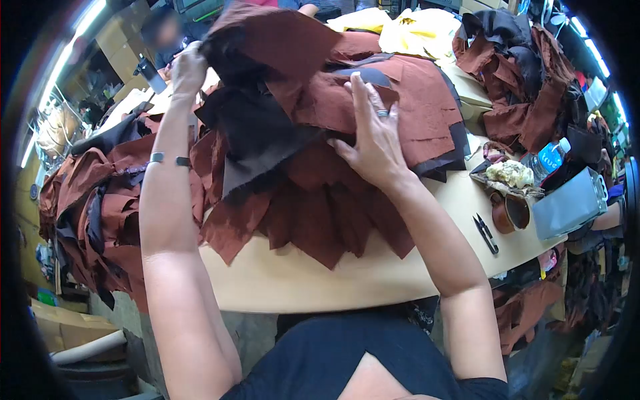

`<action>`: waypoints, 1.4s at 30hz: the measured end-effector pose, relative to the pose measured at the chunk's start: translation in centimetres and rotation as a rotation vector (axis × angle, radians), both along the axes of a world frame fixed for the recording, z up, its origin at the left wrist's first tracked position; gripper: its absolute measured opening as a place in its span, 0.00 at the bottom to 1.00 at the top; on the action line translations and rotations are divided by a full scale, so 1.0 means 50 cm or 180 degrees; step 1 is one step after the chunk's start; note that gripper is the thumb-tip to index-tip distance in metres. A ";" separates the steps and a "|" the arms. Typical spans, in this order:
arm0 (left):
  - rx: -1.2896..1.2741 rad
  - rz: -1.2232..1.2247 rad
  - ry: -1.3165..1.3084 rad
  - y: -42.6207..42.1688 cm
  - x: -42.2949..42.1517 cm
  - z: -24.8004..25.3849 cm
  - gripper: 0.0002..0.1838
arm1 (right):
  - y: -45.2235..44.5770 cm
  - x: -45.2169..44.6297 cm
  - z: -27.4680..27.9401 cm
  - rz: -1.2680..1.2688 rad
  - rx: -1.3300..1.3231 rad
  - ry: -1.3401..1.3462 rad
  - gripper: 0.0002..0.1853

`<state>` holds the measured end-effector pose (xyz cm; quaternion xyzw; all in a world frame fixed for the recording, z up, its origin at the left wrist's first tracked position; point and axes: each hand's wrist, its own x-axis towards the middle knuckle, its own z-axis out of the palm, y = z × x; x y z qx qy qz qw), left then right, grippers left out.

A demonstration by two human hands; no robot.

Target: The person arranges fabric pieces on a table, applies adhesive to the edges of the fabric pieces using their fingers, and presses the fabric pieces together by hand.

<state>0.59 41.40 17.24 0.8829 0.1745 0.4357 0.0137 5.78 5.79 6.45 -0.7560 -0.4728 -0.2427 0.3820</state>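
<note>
My left hand (189,72) is raised at the upper left, its fingers closed on the edge of a brown and black fabric piece (283,37). That piece is lifted and spreads to the right above the pile. My right hand (375,137), with a ring on one finger, is open over the stack of brown fabric pieces (427,113). Its fingers point upward and lie on or just above the cloth; I cannot tell which. Black fabric (257,140) hangs between the two hands. Pointed brown panels (320,217) fan out toward me on the table.
At right on the table (320,283) lie black thread snips (485,233), a brown mug (510,213), a water bottle (550,159) and a grey-blue container (570,203). Fabric heaps stand at left (113,207) and right (527,87). Yellow cloth (420,33) and another person (170,40) are behind.
</note>
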 end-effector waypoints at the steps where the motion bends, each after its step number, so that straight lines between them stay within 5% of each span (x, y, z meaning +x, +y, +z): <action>1: -0.0063 0.0036 -0.0226 0.062 -0.003 0.004 0.15 | 0.017 0.017 -0.010 0.0055 -0.0063 -0.0007 0.53; 2: 0.0174 -0.0099 -0.0535 0.111 -0.019 0.008 0.16 | 0.034 0.029 -0.020 0.0029 -0.0022 -0.0078 0.54; 6: -0.1059 0.0278 -0.1428 0.117 -0.116 0.117 0.18 | 0.091 0.045 -0.038 -0.0088 0.0114 -0.0143 0.55; 8: 0.0104 0.0689 -0.1303 0.230 -0.182 0.176 0.16 | 0.117 0.062 -0.043 -0.0160 0.0276 -0.0299 0.54; 10: 0.2713 0.1869 -0.0675 0.356 -0.267 0.257 0.18 | 0.140 0.076 -0.046 -0.0191 0.0292 -0.0248 0.55; 14: 0.0970 0.1733 -0.1089 0.347 -0.445 0.288 0.17 | 0.162 0.087 -0.042 -0.0247 0.0093 -0.0172 0.57; 21: 0.0806 0.1609 -0.0306 0.200 -0.582 0.287 0.13 | 0.063 0.059 -0.022 0.0385 0.0217 -0.0064 0.50; 25: 0.1123 0.0622 0.0717 -0.024 -0.481 0.200 0.12 | -0.023 0.041 -0.015 0.0373 0.1144 -0.0116 0.37; 28: 0.1293 -0.0340 0.1543 -0.214 -0.353 0.068 0.11 | -0.087 0.012 -0.022 0.0942 0.1748 0.1910 0.34; 31: 0.1491 -0.1128 0.2127 -0.376 -0.242 -0.094 0.10 | -0.157 0.003 -0.060 0.1458 0.1917 0.2788 0.28; 36: 0.0769 -0.2466 0.1312 -0.515 -0.141 -0.262 0.10 | -0.268 -0.049 -0.091 0.1074 0.1244 0.3414 0.29; 42: 0.0162 -0.2509 0.1107 -0.524 -0.128 -0.262 0.09 | -0.282 -0.116 -0.133 0.0654 0.0175 0.2592 0.44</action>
